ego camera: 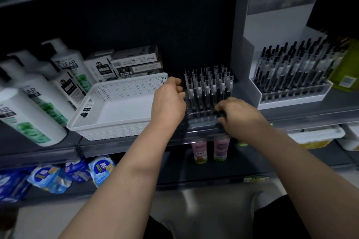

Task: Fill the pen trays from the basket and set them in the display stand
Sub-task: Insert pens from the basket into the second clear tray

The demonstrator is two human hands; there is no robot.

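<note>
Shelf (116, 147) grey, shop dim | left hand (168, 101), right hand (238, 115) grasping pen tray (201, 117) | basket (124, 88) beside

Both bare forearms reach forward from the lower edge of the view and draw closer together toward the hands. The left hand (169, 101) is higher and farther out, its back facing the camera and its wrist nearly straight. Its fingers curl in against the left side of the clear plastic pen tray (202, 117). The right hand (238, 115) sits lower and nearer, knuckles up, with its fingers curled round the front right edge of that tray. The two hands are apart.
</note>
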